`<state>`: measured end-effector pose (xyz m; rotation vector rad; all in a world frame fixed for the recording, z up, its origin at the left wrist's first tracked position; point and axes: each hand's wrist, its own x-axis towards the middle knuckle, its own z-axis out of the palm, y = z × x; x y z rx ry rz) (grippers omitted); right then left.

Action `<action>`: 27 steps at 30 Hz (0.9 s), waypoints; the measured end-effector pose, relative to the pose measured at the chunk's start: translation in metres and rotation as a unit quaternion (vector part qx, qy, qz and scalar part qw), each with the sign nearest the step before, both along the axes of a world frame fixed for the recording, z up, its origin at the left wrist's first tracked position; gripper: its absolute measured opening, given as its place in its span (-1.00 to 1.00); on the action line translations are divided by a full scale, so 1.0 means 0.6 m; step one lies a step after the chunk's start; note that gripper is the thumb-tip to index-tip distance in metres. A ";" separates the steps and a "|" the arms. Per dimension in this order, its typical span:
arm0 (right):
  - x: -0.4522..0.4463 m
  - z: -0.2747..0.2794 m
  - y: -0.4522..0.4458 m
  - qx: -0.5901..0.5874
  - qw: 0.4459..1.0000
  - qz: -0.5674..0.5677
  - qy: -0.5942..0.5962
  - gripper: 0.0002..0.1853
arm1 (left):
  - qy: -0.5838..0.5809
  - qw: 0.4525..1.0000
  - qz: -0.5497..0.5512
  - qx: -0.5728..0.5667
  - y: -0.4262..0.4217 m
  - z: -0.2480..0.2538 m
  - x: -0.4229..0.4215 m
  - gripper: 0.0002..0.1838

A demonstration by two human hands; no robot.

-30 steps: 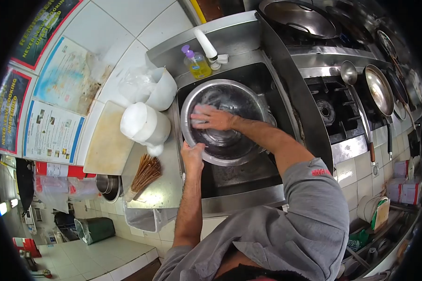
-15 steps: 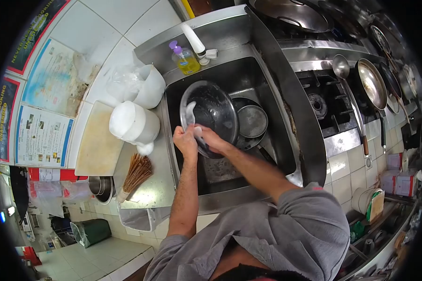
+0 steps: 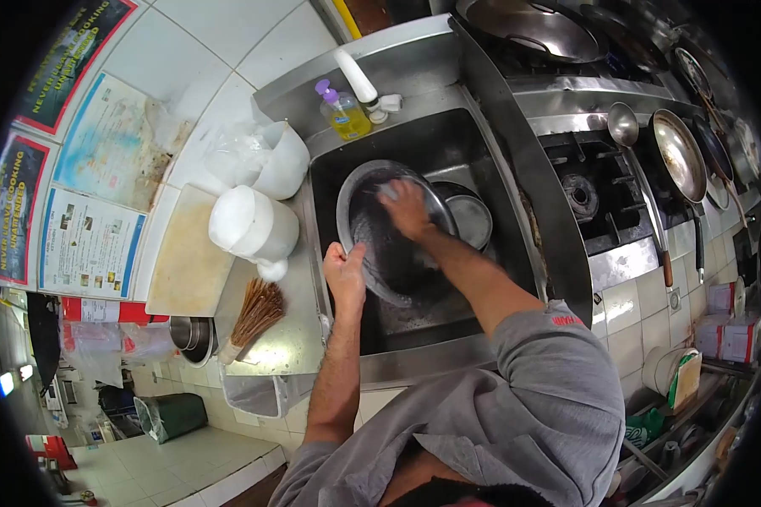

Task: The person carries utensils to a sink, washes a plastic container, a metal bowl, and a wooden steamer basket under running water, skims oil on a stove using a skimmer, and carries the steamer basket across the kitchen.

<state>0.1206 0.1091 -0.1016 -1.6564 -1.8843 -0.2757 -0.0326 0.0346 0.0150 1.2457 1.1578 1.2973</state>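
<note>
A large metal bowl [image 3: 357,182] sits tilted in the sink, wet and streaked inside. My left hand [image 3: 345,275] grips its near-left rim, with the thumb along the edge and the fingers partly hidden. Inside the bowl, my right hand [image 3: 409,209] presses a small pale cloth-like piece [image 3: 387,192] against the wall. The fingers cover most of that piece, so its exact kind is unclear. A smaller pan [image 3: 469,221] lies just right of the bowl, partly hidden by it.
The deep sink [image 3: 457,135] surrounds the bowl. A soap bottle [image 3: 347,117] and white tap [image 3: 357,78] stand behind. Along the left ledge are white plastic jugs [image 3: 249,226], a cutting board [image 3: 190,253] and a bristle brush [image 3: 258,317]. Stove burners [image 3: 582,196] lie to the right.
My right hand has moved away from my left, up and deeper into the bowl with the pale piece. The left hand stays at the rim. The view has shifted slightly.
</note>
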 end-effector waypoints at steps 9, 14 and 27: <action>-0.031 -0.009 -0.194 -0.481 0.700 0.339 0.404 -0.25 | 0.157 0.973 0.163 -0.045 0.033 -0.114 0.005 -0.66; -0.026 0.116 -0.226 -0.486 0.797 0.243 0.264 -0.42 | 0.123 0.978 -0.030 -0.166 0.028 -0.117 -0.008 -0.78; 0.107 0.280 -0.110 -0.236 0.930 0.223 0.172 -0.56 | 0.353 0.892 -0.281 0.009 0.026 -0.019 -0.013 -0.61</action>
